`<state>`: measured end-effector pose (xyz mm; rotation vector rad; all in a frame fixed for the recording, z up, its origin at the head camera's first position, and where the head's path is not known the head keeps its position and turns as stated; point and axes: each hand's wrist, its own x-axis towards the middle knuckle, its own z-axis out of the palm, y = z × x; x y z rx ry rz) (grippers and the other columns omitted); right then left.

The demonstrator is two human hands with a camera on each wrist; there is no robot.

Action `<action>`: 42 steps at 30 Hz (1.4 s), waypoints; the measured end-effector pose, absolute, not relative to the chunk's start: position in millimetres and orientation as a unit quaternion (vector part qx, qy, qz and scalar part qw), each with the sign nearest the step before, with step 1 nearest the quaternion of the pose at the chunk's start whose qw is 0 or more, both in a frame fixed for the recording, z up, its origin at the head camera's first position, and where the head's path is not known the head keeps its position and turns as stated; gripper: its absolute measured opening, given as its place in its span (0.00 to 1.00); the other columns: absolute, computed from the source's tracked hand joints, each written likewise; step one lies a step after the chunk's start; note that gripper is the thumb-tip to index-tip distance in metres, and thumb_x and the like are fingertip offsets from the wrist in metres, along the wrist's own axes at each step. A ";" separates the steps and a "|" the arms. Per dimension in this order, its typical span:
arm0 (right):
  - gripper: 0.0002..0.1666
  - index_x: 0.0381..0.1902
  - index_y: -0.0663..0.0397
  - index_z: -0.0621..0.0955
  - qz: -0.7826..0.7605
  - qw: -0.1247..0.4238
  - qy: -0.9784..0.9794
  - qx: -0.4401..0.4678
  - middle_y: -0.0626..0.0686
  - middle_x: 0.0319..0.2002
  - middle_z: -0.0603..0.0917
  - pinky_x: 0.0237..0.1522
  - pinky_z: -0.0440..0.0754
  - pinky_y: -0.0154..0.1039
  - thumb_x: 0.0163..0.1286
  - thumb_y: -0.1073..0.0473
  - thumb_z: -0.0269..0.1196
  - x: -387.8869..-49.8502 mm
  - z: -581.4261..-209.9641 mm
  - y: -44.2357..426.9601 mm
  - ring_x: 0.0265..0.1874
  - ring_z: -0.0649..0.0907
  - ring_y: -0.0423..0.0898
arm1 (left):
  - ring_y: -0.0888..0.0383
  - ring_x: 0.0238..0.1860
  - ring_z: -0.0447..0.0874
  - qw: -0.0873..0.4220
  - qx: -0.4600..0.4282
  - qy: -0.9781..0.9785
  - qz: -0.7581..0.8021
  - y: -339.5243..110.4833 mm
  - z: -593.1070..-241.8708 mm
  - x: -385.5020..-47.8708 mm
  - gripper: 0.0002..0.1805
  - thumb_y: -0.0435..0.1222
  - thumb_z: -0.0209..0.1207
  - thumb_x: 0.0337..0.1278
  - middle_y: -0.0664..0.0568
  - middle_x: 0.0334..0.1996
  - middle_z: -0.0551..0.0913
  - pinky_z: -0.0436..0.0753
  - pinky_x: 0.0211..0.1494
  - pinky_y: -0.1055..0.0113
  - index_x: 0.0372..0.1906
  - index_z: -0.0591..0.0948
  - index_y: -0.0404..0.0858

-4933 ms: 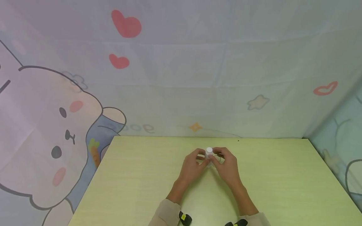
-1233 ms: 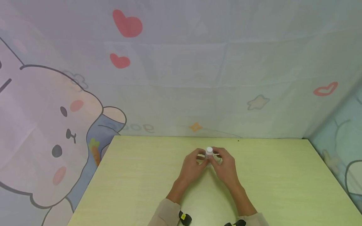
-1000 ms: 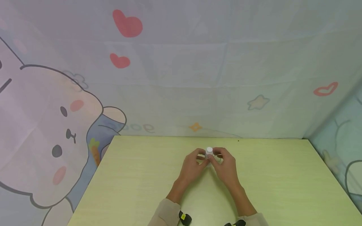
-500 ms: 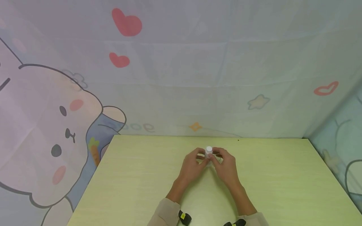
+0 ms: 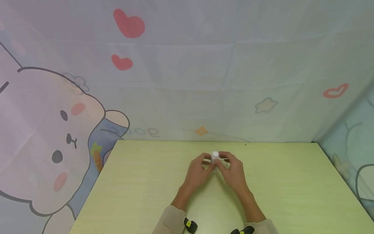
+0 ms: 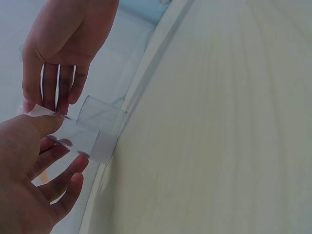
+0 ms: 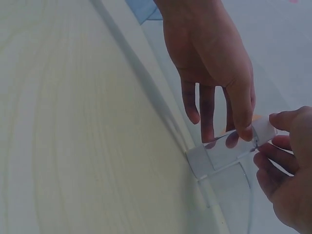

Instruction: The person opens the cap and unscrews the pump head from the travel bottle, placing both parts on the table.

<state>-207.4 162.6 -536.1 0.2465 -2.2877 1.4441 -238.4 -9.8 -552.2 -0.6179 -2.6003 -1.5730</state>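
Note:
A small bottle (image 5: 215,154) stands upright between both hands, near the far side of the table. Its cap (image 7: 265,126) is white, its middle is see-through and its base (image 6: 105,148) is white. My left hand (image 5: 197,174) holds the body, thumb on the near side and fingers spread round the far side. With thumb and fingers, my right hand (image 5: 235,174) pinches it higher up, close to the cap. Beside the bottle, on the right hand's side, stands a clear cylindrical container (image 6: 103,116). The hands partly cover the bottle in the head view.
A pale yellow-green tabletop (image 5: 140,182) lies under the hands. Behind it hangs a cloth backdrop (image 5: 187,65) printed with hearts and a rabbit, and more printed cloth (image 5: 356,143) hangs on the right.
Hardly anything differs. Both hands stay at the bottle in the same spot, and the head view has shifted very slightly.

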 end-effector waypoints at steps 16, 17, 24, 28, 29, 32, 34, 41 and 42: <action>0.15 0.53 0.62 0.84 0.519 0.216 -0.824 0.068 0.58 0.49 0.89 0.59 0.84 0.55 0.72 0.64 0.72 -207.1 -535.8 158.6 0.52 0.86 0.57 | 0.50 0.55 0.89 0.019 -0.200 -0.838 -0.508 -9.2 -552.8 -238.8 0.18 0.51 0.66 0.73 0.57 0.59 0.86 0.87 0.53 0.58 0.59 0.82 0.46; 0.15 0.53 0.61 0.84 0.517 0.217 -0.825 0.070 0.57 0.49 0.89 0.59 0.84 0.54 0.72 0.64 0.72 -207.2 -535.6 159.2 0.52 0.87 0.56 | 0.50 0.55 0.89 0.018 -0.200 -0.838 -0.507 -9.2 -552.8 -238.7 0.19 0.50 0.66 0.74 0.56 0.59 0.86 0.87 0.53 0.58 0.59 0.81 0.46; 0.14 0.54 0.63 0.85 0.512 0.223 -0.825 0.089 0.58 0.48 0.89 0.57 0.85 0.56 0.72 0.65 0.71 -206.8 -534.7 161.0 0.51 0.87 0.57 | 0.50 0.56 0.89 0.015 -0.197 -0.839 -0.507 -8.9 -551.7 -238.1 0.18 0.48 0.66 0.74 0.55 0.59 0.86 0.87 0.53 0.58 0.60 0.81 0.45; 0.15 0.54 0.63 0.85 0.509 0.219 -0.827 0.096 0.58 0.49 0.89 0.57 0.85 0.56 0.73 0.65 0.71 -206.9 -534.9 162.1 0.52 0.87 0.57 | 0.50 0.56 0.89 0.016 -0.196 -0.839 -0.507 -9.1 -552.4 -238.2 0.18 0.48 0.66 0.74 0.55 0.59 0.86 0.87 0.53 0.58 0.60 0.81 0.45; 0.15 0.55 0.63 0.85 0.510 0.218 -0.826 0.097 0.58 0.49 0.89 0.57 0.85 0.56 0.73 0.65 0.71 -206.9 -534.7 162.5 0.52 0.87 0.57 | 0.50 0.56 0.89 0.017 -0.196 -0.840 -0.506 -9.1 -552.5 -238.6 0.18 0.48 0.66 0.74 0.55 0.59 0.86 0.87 0.53 0.58 0.60 0.81 0.45; 0.15 0.55 0.63 0.85 0.508 0.218 -0.827 0.098 0.58 0.50 0.89 0.57 0.85 0.57 0.73 0.64 0.71 -206.8 -535.2 162.7 0.53 0.87 0.57 | 0.50 0.56 0.89 0.015 -0.195 -0.840 -0.506 -9.6 -553.8 -238.7 0.19 0.49 0.66 0.73 0.55 0.60 0.86 0.87 0.53 0.59 0.60 0.81 0.45; 0.16 0.55 0.62 0.85 0.504 0.224 -0.828 0.096 0.59 0.51 0.88 0.57 0.85 0.57 0.73 0.63 0.71 -206.8 -535.6 162.5 0.54 0.86 0.57 | 0.51 0.56 0.89 0.015 -0.195 -0.840 -0.505 -9.8 -554.2 -238.8 0.18 0.49 0.66 0.73 0.56 0.60 0.86 0.87 0.53 0.59 0.60 0.81 0.46; 0.18 0.55 0.62 0.83 0.498 0.224 -0.834 0.075 0.59 0.52 0.87 0.59 0.83 0.57 0.72 0.62 0.73 -207.1 -537.4 158.9 0.54 0.85 0.57 | 0.52 0.56 0.89 0.014 -0.200 -0.837 -0.509 -10.2 -552.9 -238.0 0.19 0.51 0.64 0.75 0.56 0.61 0.85 0.87 0.54 0.58 0.59 0.81 0.47; 0.17 0.54 0.62 0.83 0.500 0.222 -0.834 0.073 0.59 0.51 0.87 0.59 0.83 0.56 0.72 0.62 0.73 -207.0 -537.2 158.3 0.53 0.85 0.57 | 0.52 0.56 0.88 0.014 -0.202 -0.837 -0.509 -10.3 -552.7 -237.7 0.19 0.52 0.64 0.75 0.56 0.61 0.85 0.87 0.54 0.58 0.60 0.81 0.47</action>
